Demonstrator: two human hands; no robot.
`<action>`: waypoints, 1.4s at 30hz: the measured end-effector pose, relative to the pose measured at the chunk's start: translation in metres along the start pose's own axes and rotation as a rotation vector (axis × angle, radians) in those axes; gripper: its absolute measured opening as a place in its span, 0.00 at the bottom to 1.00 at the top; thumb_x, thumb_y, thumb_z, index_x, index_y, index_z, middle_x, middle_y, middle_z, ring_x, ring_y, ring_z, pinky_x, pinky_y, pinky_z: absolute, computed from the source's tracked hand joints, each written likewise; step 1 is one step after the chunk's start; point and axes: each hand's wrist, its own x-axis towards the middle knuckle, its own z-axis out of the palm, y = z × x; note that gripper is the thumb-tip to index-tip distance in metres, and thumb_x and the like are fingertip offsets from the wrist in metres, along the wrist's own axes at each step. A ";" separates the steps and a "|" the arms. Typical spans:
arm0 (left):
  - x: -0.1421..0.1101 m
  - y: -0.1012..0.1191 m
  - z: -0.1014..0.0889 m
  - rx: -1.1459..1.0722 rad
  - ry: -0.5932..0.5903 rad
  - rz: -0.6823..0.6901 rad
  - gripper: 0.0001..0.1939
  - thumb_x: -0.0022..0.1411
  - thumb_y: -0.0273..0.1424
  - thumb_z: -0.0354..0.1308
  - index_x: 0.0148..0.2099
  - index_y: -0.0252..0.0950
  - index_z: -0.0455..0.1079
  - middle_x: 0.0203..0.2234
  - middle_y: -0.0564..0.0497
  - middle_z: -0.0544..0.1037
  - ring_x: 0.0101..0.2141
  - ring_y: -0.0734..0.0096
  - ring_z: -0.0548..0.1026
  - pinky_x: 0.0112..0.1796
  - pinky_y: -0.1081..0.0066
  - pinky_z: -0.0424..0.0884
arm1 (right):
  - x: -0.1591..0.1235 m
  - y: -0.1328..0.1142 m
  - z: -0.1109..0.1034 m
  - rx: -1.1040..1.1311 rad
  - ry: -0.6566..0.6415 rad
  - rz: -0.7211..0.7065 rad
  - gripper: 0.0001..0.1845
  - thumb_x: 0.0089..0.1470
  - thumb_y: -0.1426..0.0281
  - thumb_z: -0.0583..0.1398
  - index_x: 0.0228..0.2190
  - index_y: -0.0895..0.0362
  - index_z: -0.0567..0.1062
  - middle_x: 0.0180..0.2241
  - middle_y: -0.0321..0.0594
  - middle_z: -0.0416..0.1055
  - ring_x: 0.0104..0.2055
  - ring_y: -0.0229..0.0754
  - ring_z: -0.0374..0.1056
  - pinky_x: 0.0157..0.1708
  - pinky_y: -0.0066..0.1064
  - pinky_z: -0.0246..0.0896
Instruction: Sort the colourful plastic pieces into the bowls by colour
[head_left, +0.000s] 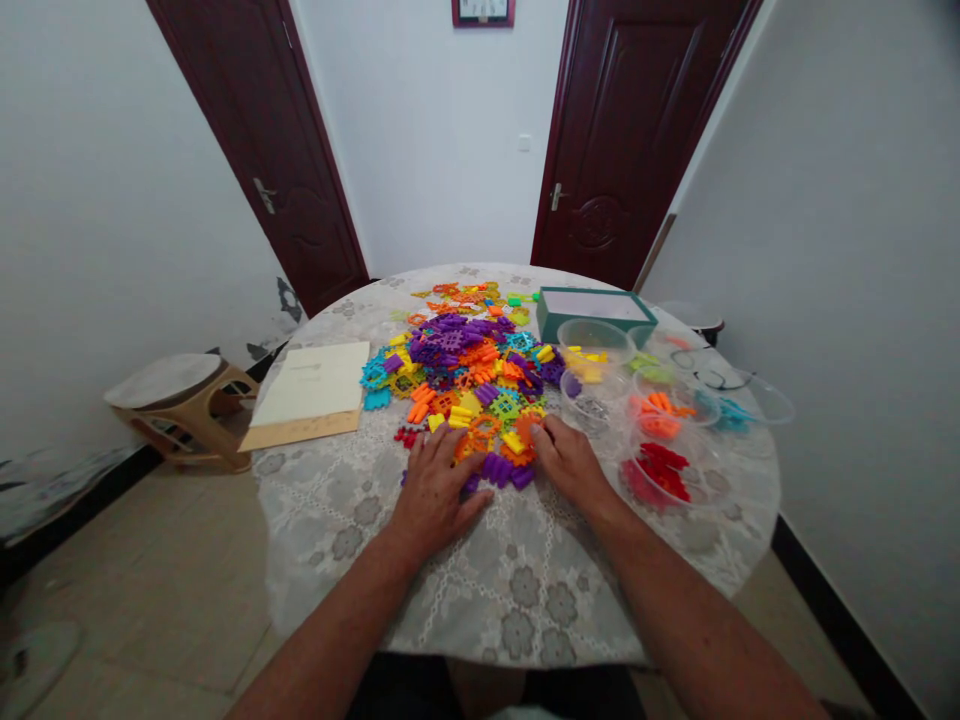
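A heap of colourful plastic building pieces point(450, 345) lies on the round table, with purple, orange, yellow, blue and green parts mixed. My left hand point(435, 495) rests at the near edge of the heap, fingers spread over yellow and orange pieces and thumb out to the right. Purple pieces point(496, 469) lie between my two hands. At the right of the near edge, my right hand point(570, 462) has its thumb and fingers closed on an orange building piece point(526, 430). Its far fingers are partly hidden.
Clear round tubs stand at the right, among them one with red pieces point(664, 470), one with orange pieces point(660, 412) and one with yellow pieces point(586, 362). Behind them sits a green-edged box point(596, 303). A pale board point(315, 385) lies left; a stool point(184, 400) stands beyond.
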 end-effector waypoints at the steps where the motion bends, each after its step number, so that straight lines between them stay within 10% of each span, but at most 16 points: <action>1: 0.002 0.004 0.000 0.007 -0.016 0.013 0.25 0.64 0.45 0.64 0.62 0.50 0.73 0.67 0.43 0.66 0.68 0.40 0.57 0.66 0.35 0.51 | 0.000 -0.001 0.000 0.020 -0.009 -0.004 0.15 0.68 0.62 0.51 0.31 0.54 0.70 0.30 0.39 0.73 0.33 0.43 0.68 0.33 0.32 0.53; 11: 0.017 0.014 -0.002 -0.013 -0.016 0.023 0.26 0.65 0.51 0.61 0.61 0.49 0.75 0.67 0.44 0.67 0.69 0.38 0.57 0.67 0.33 0.45 | 0.002 0.005 0.003 0.309 0.080 0.077 0.19 0.66 0.55 0.52 0.31 0.54 0.71 0.29 0.36 0.71 0.33 0.44 0.66 0.32 0.31 0.56; 17: 0.009 0.010 -0.005 -0.146 0.100 0.038 0.12 0.68 0.38 0.61 0.50 0.43 0.79 0.62 0.42 0.73 0.67 0.42 0.62 0.67 0.36 0.48 | 0.003 0.005 0.000 0.304 0.187 0.068 0.18 0.65 0.56 0.54 0.32 0.55 0.74 0.28 0.35 0.70 0.33 0.43 0.65 0.33 0.31 0.56; 25: 0.023 0.012 -0.009 -0.529 0.142 -0.118 0.25 0.67 0.38 0.62 0.64 0.42 0.71 0.53 0.42 0.80 0.53 0.52 0.77 0.58 0.51 0.70 | -0.008 -0.014 0.019 0.620 -0.109 -0.034 0.15 0.62 0.59 0.62 0.45 0.55 0.79 0.34 0.36 0.76 0.32 0.40 0.69 0.32 0.29 0.63; 28: 0.026 0.013 -0.014 -0.653 0.098 -0.224 0.19 0.66 0.36 0.61 0.58 0.41 0.76 0.48 0.44 0.83 0.48 0.55 0.80 0.54 0.55 0.73 | -0.009 -0.018 0.020 0.502 -0.126 -0.147 0.13 0.65 0.62 0.60 0.46 0.54 0.80 0.40 0.39 0.79 0.38 0.42 0.73 0.40 0.33 0.68; 34: 0.022 -0.005 -0.020 -0.890 0.408 -0.669 0.18 0.62 0.38 0.63 0.52 0.38 0.73 0.36 0.49 0.82 0.31 0.64 0.80 0.34 0.67 0.76 | 0.001 0.011 0.008 -0.076 -0.019 -0.362 0.14 0.64 0.69 0.60 0.49 0.55 0.80 0.49 0.48 0.76 0.54 0.51 0.69 0.59 0.46 0.62; 38: 0.020 -0.013 -0.020 -1.197 0.346 -0.749 0.19 0.63 0.40 0.62 0.52 0.39 0.65 0.27 0.55 0.81 0.18 0.71 0.76 0.21 0.74 0.70 | 0.003 0.026 0.007 -0.268 -0.072 -0.295 0.16 0.63 0.73 0.59 0.51 0.57 0.79 0.50 0.50 0.75 0.55 0.50 0.68 0.60 0.43 0.62; 42: 0.021 -0.016 -0.018 -1.447 0.364 -0.716 0.21 0.62 0.38 0.64 0.52 0.41 0.61 0.35 0.51 0.84 0.28 0.67 0.83 0.26 0.73 0.77 | 0.004 0.028 0.005 -0.304 -0.046 -0.168 0.15 0.63 0.74 0.57 0.49 0.59 0.79 0.47 0.50 0.77 0.52 0.49 0.71 0.57 0.39 0.64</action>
